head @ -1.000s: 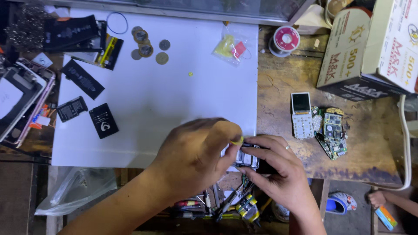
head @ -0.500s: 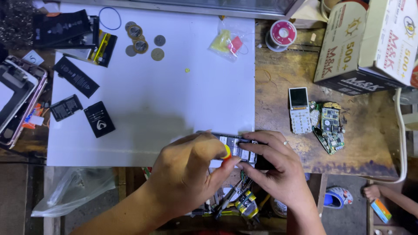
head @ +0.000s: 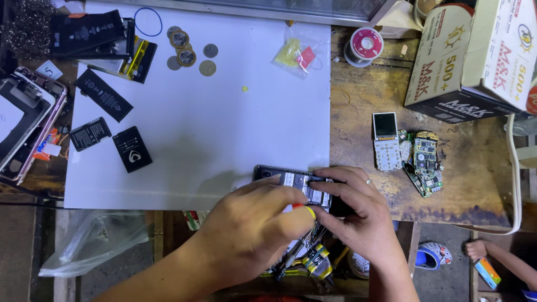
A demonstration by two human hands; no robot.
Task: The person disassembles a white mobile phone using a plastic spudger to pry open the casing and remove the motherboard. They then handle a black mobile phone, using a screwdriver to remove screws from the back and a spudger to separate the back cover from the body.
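Note:
An opened black phone (head: 291, 182) with its insides showing lies at the near edge of the white mat (head: 224, 128). My right hand (head: 363, 215) grips its right end and steadies it. My left hand (head: 251, 235) is closed around a small screwdriver with a yellow and red cap (head: 306, 210), held over the phone's lower part. The tool's tip is hidden behind my fingers.
Phone batteries (head: 103, 95), a black back cover (head: 132, 149), several coins (head: 187, 50) and a small plastic bag (head: 296, 56) lie on the mat. A keypad phone (head: 386, 140), circuit boards (head: 425, 162), a solder spool (head: 363, 45) and a cardboard box (head: 475, 56) sit to the right. More tools (head: 313, 263) lie below the bench.
My hands and the phone have stayed nearly in place at the mat's near edge. The left hand has shifted slightly, and more of the phone's top end now shows.

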